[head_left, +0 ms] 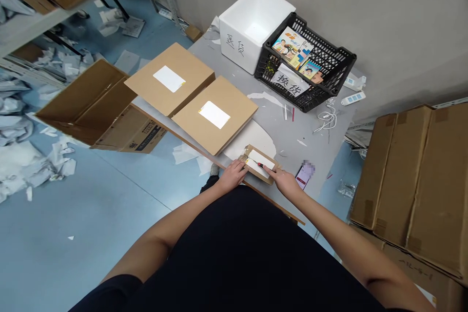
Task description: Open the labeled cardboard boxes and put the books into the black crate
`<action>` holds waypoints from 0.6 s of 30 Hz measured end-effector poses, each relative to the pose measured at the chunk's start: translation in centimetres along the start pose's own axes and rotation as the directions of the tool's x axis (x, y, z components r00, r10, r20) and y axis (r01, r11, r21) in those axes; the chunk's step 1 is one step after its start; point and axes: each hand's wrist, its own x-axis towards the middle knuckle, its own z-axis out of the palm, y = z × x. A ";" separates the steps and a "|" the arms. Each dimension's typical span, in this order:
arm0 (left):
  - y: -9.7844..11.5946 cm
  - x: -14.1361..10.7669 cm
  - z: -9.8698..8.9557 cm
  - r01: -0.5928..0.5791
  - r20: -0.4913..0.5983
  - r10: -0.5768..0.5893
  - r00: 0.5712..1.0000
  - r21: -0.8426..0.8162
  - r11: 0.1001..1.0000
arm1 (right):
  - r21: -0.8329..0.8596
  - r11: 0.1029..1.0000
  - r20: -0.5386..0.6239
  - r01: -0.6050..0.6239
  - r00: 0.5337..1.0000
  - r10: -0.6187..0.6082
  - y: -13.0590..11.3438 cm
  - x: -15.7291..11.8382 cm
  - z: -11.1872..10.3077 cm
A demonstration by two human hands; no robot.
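At the near edge of a grey table (pixel 278 129), the person is leaning over with both bare arms reaching forward and angling inward, the forearms converging at twelve o'clock. A small cardboard mailer (pixel 271 174) is lying there, tilted on the table, with a white label (pixel 261 162) across its top. The left hand (pixel 232 176) is resting palm-down on the mailer's left end, its fingers lying together and unclenched. The right hand (pixel 282 180) is coming in from the other side, its fingers (pixel 268 170) pinching a thin tool (pixel 254 162) with a red band, which is pointing leftward over the label; its tip is too small to make out.

Just beside the right hand, at one o'clock, a blurred pink-and-white card (pixel 304 174) is lying on the table. Two larger flat cardboard mailers (pixel 170 78) (pixel 215 114) are sitting at eleven o'clock, each with a white label. A white foam box (pixel 252 24) is standing at twelve o'clock, touching a black plastic crate (pixel 307 73) of booklets at one o'clock. An open cardboard box (pixel 87 107) is tilting at ten o'clock, and stacked cartons (pixel 405 175) are standing at three o'clock.
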 end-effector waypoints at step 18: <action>0.1 1.7 -0.6 -0.055 0.075 0.049 0.996 0.073 0.996 | 0.095 0.987 0.025 -0.129 0.992 0.127 3.3 -6.6 4.0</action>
